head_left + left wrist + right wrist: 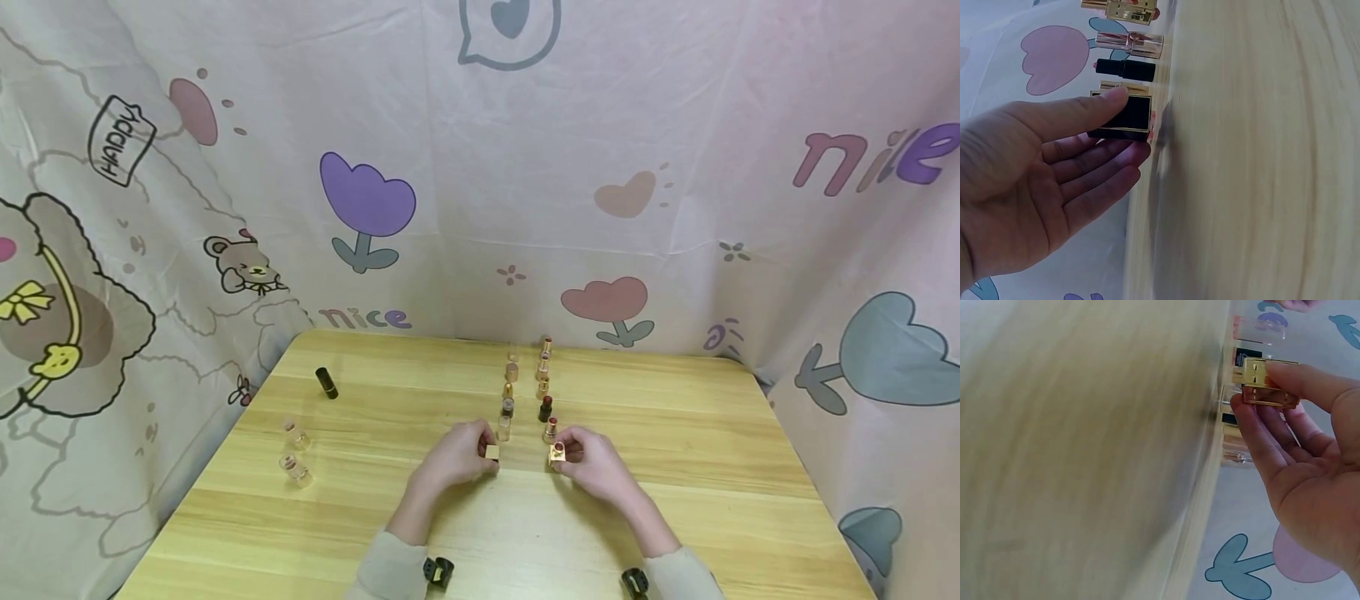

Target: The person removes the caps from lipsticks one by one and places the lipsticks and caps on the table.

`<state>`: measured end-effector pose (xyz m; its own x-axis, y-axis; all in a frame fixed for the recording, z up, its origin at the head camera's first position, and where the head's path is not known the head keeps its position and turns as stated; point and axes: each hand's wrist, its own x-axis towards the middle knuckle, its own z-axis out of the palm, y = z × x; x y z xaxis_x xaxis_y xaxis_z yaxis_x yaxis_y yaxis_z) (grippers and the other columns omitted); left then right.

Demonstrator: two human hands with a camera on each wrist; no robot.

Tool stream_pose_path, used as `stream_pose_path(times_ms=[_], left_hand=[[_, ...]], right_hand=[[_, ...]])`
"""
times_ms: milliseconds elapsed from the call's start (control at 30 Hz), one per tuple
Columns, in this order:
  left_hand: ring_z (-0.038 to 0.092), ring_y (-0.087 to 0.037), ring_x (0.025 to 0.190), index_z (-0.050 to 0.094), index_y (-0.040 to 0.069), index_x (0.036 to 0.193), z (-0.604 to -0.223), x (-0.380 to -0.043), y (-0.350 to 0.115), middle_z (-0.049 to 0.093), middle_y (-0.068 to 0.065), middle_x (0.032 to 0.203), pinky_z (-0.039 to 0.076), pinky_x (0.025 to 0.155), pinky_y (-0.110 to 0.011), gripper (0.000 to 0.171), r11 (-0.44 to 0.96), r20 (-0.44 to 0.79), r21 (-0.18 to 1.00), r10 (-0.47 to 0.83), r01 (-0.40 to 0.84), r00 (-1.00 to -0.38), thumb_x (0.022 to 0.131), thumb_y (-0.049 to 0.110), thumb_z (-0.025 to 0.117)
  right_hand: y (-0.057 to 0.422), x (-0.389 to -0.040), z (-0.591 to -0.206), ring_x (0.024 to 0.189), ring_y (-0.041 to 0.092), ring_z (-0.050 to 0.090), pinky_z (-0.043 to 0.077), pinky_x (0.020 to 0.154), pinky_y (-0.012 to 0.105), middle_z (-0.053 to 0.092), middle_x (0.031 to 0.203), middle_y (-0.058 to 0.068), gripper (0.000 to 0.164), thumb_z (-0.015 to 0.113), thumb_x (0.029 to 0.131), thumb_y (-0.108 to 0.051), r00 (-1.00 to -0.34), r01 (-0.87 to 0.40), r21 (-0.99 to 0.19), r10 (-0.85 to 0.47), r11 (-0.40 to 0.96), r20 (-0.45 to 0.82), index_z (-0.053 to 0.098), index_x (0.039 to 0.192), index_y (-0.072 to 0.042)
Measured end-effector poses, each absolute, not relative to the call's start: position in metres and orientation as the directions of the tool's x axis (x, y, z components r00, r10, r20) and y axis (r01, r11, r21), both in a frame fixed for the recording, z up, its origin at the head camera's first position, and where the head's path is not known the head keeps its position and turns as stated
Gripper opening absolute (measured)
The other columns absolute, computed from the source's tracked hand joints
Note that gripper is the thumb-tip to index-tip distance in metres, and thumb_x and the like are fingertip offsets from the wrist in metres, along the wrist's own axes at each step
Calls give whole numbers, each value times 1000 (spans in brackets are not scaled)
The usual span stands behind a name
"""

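My left hand point(457, 454) pinches a square lipstick cap point(1129, 119), black-sided with a gold top, between thumb and fingers. Opposite it, my right hand point(596, 467) grips a square gold lipstick base point(1270, 384) the same way; a red lipstick tip shows at its top in the head view. Beyond the right hand runs a row of uncapped lipsticks, the nearest a red lipstick point(552, 427), with a black-cased lipstick point(545, 410) behind it. A second row, mostly clear and gold caps, stretches back from the left hand, a clear cap point(505, 429) nearest.
On the left side of the wooden table point(375, 517) are a black lipstick tube point(326, 383) and two clear tubes, one clear tube point(296, 470) nearer the front. A printed cloth point(480, 167) hangs behind the table and along its sides. Black straps point(438, 572) circle both wrists.
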<state>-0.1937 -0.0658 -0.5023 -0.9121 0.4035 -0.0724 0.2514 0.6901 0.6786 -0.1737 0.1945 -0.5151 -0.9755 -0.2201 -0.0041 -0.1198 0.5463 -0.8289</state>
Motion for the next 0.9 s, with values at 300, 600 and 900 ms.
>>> stream_pose_path(times_ms=[300, 600, 900], left_hand=[[53, -13, 71, 65, 1, 105, -502, -196, -59, 58, 2, 80, 49, 63, -26, 36, 692, -71, 677, 401, 251, -913, 79, 8, 89], [53, -13, 71, 66, 2, 104, -505, -200, -55, 62, -3, 83, 49, 63, -26, 35, 694, -54, 673, 391, 256, -919, 79, 9, 90], [52, -12, 70, 66, 5, 102, -507, -203, -53, 61, -3, 81, 47, 62, -26, 34, 702, -46, 664, 383, 258, -923, 79, 11, 90]], right_hand=[[195, -178, -520, 92, 23, 72, 64, 84, 31, 73, 98, 7, 33, 80, 80, 8, -972, -129, -817, -234, 562, -8, 68, 110, 3], [194, -183, -520, 87, 18, 70, 64, 81, 31, 72, 94, 5, 32, 82, 79, 7, -976, -110, -802, -218, 587, -26, 70, 107, 1], [193, -187, -523, 84, 16, 69, 63, 79, 28, 73, 92, 3, 29, 82, 78, 6, -979, -109, -790, -204, 604, -21, 71, 104, -1]])
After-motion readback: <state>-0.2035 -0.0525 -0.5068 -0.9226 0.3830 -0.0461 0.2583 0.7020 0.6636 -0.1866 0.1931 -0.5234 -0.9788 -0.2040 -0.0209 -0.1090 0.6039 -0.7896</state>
